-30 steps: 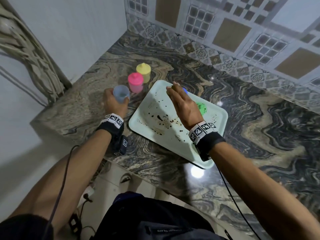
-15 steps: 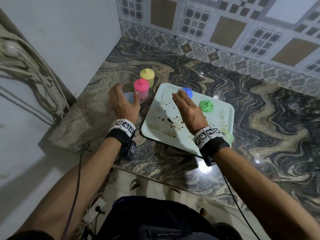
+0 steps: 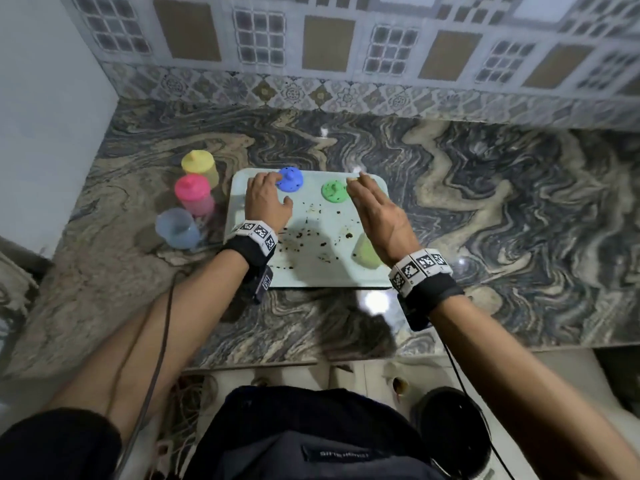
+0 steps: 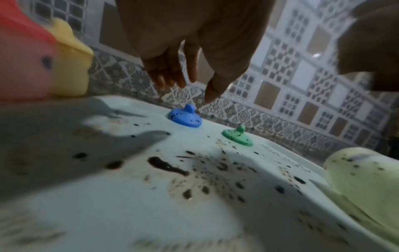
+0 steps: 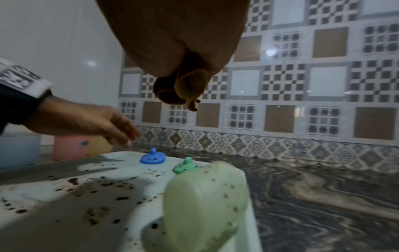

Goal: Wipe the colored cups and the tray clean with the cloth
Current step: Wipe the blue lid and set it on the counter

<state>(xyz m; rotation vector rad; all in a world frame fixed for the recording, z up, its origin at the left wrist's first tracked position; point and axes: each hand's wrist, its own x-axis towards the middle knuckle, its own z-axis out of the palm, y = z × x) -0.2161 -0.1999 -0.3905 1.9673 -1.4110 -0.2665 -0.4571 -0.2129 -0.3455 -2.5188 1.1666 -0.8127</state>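
Both hands hang empty over the pale mint plastic tray (image 3: 372,275), and no cloth shows in any view, so the wiping proper looks not yet begun. The left hand (image 3: 265,202) has its fingers loosely spread and relaxed, the fingertips just above the round blue spouted lid (image 3: 290,179), which lies near the tray's far edge; whether they touch it I cannot tell. The right hand (image 3: 379,216) is flat with straight fingers, holding nothing, its fingertips just past the green spouted lid (image 3: 333,192) that lies beside the blue one. Under that wrist a pale green cup (image 5: 207,201) lies tipped on its side on the tray, speckled with dark spots. The tray floor between the two hands is thick with dark splatter (image 4: 168,166), and both lids carry specks too. Off to the outer side of the left hand, on the swirled marble counter (image 3: 485,188), stand a translucent blue open cup (image 3: 176,228), a pink lidded cup (image 3: 193,194) and a yellow lidded cup (image 3: 200,166). By my reckoning the tray, lids and green cup are all left to clean.
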